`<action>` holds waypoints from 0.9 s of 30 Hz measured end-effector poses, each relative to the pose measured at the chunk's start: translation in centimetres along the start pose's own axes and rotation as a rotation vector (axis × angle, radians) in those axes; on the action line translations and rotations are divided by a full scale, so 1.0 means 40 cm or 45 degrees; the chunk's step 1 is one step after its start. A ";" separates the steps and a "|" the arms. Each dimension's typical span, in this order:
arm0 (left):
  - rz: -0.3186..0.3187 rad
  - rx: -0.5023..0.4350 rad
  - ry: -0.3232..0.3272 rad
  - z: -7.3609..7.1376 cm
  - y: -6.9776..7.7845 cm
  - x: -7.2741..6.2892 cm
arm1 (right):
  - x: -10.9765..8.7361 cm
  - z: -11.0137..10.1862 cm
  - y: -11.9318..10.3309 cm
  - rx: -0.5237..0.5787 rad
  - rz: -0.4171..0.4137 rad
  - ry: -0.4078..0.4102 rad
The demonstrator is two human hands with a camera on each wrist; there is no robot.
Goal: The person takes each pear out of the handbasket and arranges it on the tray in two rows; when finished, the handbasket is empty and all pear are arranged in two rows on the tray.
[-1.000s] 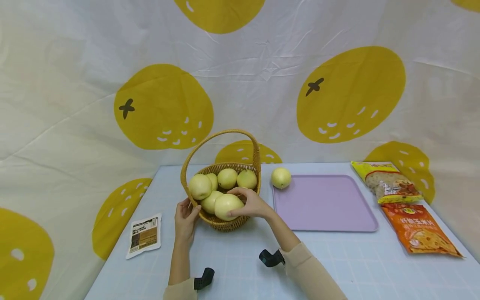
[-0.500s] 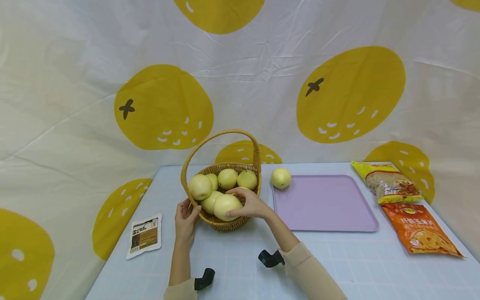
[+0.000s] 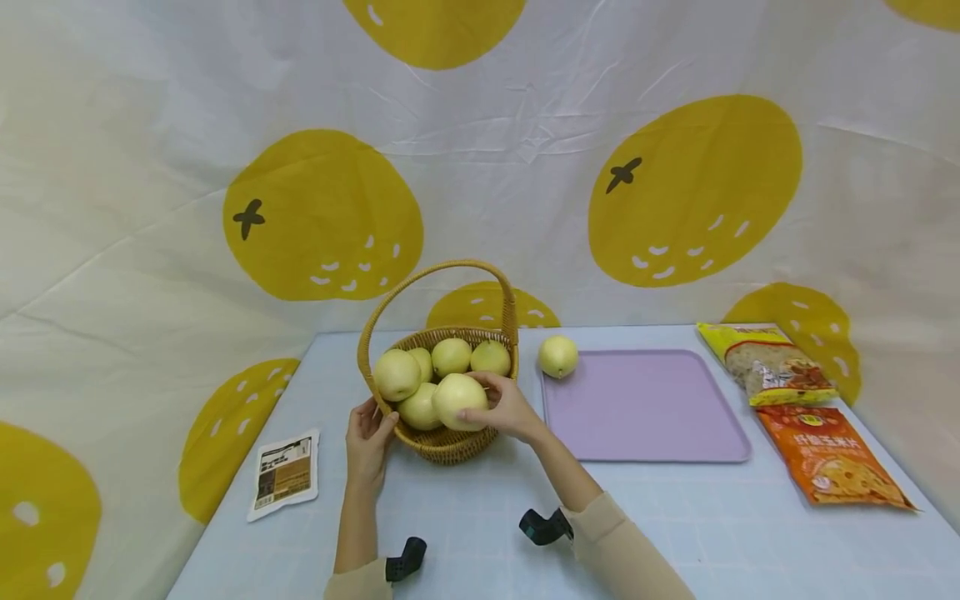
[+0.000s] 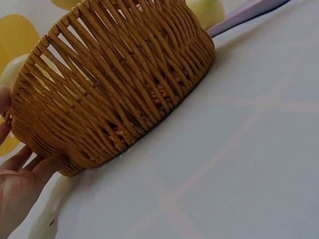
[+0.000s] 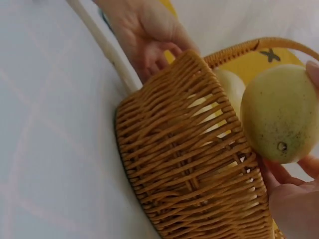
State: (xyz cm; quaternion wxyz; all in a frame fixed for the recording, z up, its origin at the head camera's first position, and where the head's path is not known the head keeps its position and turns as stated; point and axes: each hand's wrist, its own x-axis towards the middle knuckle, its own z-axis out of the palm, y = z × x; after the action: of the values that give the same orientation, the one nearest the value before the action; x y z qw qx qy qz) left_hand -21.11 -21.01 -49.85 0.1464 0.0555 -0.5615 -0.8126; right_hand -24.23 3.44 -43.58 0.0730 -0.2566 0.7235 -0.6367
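A wicker basket with a tall arched handle holds several pale yellow-green pears. My left hand grips the basket's left side, thumb at the rim and fingers against the outer wall; in the left wrist view, fingertips touch the weave low down. Above the basket's front rim, my right hand holds a pear between thumb and fingers. The right wrist view shows that pear with its speckled end towards the camera, just over the rim. Part of the right hand's fingers is hidden behind the pear.
A lilac tray lies right of the basket, with a single pear at its far left corner. Further right are a yellow food bag and an orange bag. A white-and-brown packet lies at left.
My right hand has raised the pear slightly from among the others at the basket's front. The left hand keeps its grip on the basket. The head view has shifted a little.
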 end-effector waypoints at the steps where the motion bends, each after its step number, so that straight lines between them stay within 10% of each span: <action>1: -0.004 -0.009 -0.003 -0.001 0.001 0.000 | -0.004 -0.002 -0.001 0.026 0.007 0.019; 27: -0.015 -0.016 0.005 -0.002 0.000 0.004 | -0.123 -0.368 0.014 -0.072 0.232 0.665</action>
State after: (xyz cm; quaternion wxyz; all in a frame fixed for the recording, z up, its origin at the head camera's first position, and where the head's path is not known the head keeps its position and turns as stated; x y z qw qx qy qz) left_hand -21.24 -21.12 -49.86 0.1428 0.0595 -0.5556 -0.8169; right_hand -26.53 18.76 -42.60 -0.0663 -0.0197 0.7554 -0.6516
